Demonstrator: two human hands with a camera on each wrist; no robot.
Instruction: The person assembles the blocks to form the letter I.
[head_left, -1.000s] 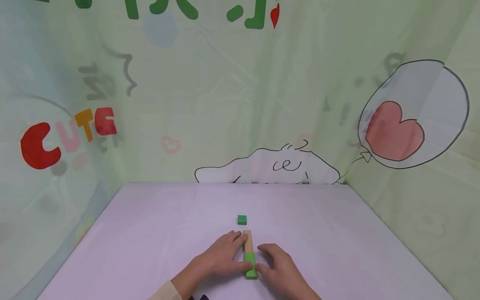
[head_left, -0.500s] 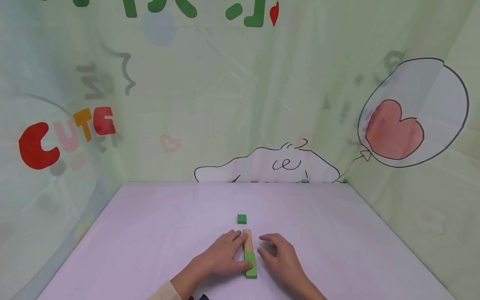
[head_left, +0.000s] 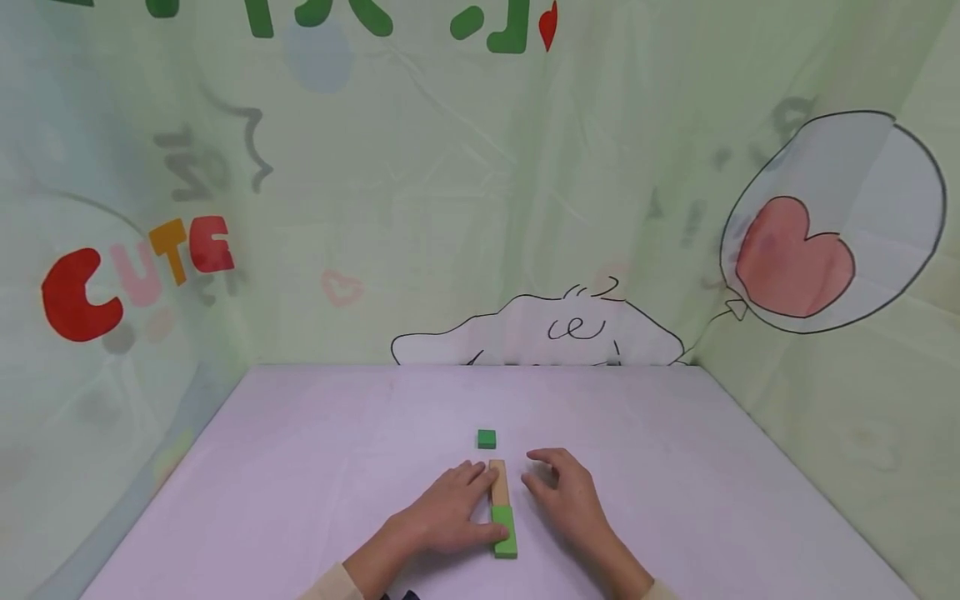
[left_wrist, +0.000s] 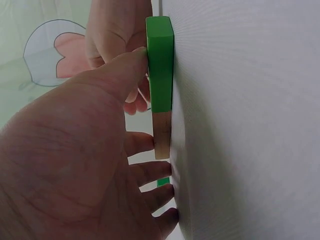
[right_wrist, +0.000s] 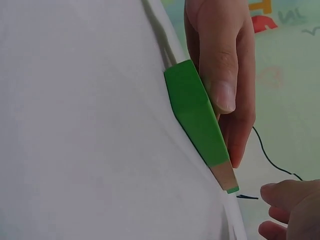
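A light green block [head_left: 505,543] and a plain wooden block [head_left: 498,483] lie end to end on the table, the green one nearer the person. My left hand [head_left: 447,510] rests along their left side, its thumb on the green block and its index finger touching the wooden one. In the left wrist view the other fingertips [left_wrist: 167,215] of that hand reach down to the tabletop. To the right of the row, my right hand [head_left: 568,493] is apart from the blocks, holding nothing, with fingers loosely bent. Beyond the wooden block sits a small dark green block [head_left: 487,439].
The pale lilac tabletop [head_left: 337,417] extends to all sides of the blocks. A printed cloth [head_left: 450,208] with letters, a balloon and a line drawing hangs behind and along both sides. Something small and dark [head_left: 409,596] shows at the bottom edge.
My right hand has drawn away from the light green block and moved forward and slightly right, towards the far side. The left hand and the blocks keep their places.
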